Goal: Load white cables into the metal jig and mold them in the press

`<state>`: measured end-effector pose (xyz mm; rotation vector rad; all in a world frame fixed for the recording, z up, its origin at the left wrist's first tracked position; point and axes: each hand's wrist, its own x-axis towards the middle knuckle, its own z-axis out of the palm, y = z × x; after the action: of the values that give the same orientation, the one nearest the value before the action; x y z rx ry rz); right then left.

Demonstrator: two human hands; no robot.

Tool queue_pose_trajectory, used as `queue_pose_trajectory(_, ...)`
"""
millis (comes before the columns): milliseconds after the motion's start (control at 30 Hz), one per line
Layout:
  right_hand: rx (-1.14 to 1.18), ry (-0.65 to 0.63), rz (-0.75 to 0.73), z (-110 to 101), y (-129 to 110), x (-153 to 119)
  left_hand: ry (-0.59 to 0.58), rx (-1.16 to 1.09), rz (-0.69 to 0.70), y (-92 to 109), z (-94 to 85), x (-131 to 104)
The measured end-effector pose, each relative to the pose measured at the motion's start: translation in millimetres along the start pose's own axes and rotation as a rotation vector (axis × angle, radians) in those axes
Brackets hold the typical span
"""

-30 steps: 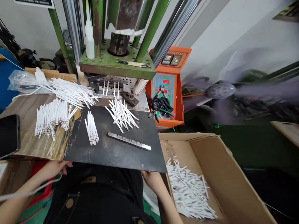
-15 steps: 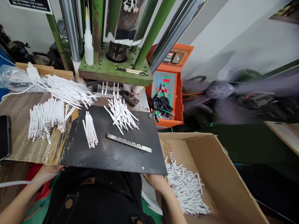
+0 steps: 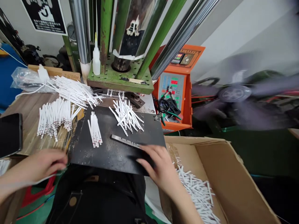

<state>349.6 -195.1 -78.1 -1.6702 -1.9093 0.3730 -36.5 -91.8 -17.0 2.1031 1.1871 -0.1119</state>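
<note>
My right hand [image 3: 157, 163] is over the right part of the black work plate [image 3: 105, 158], thumb and fingers apart. Its fingertips reach the right end of a slim notched metal bar [image 3: 125, 140]; whether they touch it I cannot tell. My left hand [image 3: 48, 163], smeared by motion, hovers at the front edge of the wooden board, left of the plate. Beyond the bar lies a loose pile of white strips [image 3: 127, 116], and a smaller bundle of white strips [image 3: 94, 130] rests to its left.
A green press [image 3: 119, 82] stands at the back, with a white dropper bottle [image 3: 96, 60] on it. More white strips [image 3: 54, 116] and a phone [image 3: 10, 135] lie left. At right are an orange control box [image 3: 187, 109], a spinning fan [image 3: 234, 93] and a cardboard box [image 3: 219, 168] holding strips.
Both hands have risen from below the front edge. My right hand has come over the plate to the metal bar's right end; my left has moved up beside the board. The view has shifted slightly.
</note>
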Motion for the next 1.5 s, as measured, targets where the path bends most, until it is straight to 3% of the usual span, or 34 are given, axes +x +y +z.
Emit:
queue_pose_trajectory(100, -0.102, 0.027, -0.055, 16, 17, 24, 0.073, 0.105, 0.348, 28, -9.2, 45)
queue_pose_trajectory(200, 0.010, -0.047, -0.170, 24, 20, 23, 0.093, 0.241, 0.469, 37, -4.3, 86)
queue_pose_trajectory(300, 0.120, -0.114, -0.268, 23, 1, 20, 0.065, 0.301, 0.515, 33, -2.3, 107)
queue_pose_trajectory(400, 0.156, -0.232, -0.268, 30, -31, 43, 0.069, 0.315, 0.555, 25, -7.3, 113)
queue_pose_trajectory(567, -0.163, -0.374, 0.019, 61, -89, 122, 0.242, 0.202, 0.614, 12, -15.0, 101)
queue_pose_trajectory(667, -0.208, -0.515, 0.070, 72, -106, 153, 0.347, 0.049, 0.515, 6, -10.6, 84)
queue_pose_trajectory(733, -0.143, -0.574, 0.081, 71, -104, 161, 0.404, -0.091, 0.402, 5, -2.9, 71)
queue_pose_trajectory(900, 0.184, -0.504, 0.062, 43, -70, 153, 0.653, -0.690, 0.105, 11, 21.5, 60)
queue_pose_trajectory(1000, 0.334, -0.488, 0.100, 31, -46, 137, 0.623, -0.879, 0.038, 24, 30.1, 63)
queue_pose_trajectory(1100, 0.315, -0.465, 0.194, 30, -31, 123, 0.392, -0.765, 0.050, 45, 36.3, 68)
queue_pose_trajectory(1167, 0.235, -0.422, 0.200, 31, -27, 119, 0.307, -0.611, 0.094, 59, 41.1, 72)
queue_pose_trajectory(1333, 0.329, -0.229, 0.176, 14, -29, 101, 0.263, -0.393, 0.252, 76, 52.3, 77)
queue_pose_trajectory(1400, 0.457, -0.094, 0.161, 4, -31, 84, 0.240, -0.344, 0.277, 76, 54.7, 76)
queue_pose_trajectory(1500, 0.555, -0.029, 0.062, -3, -38, 56, 0.223, -0.262, 0.293, 77, 54.8, 74)
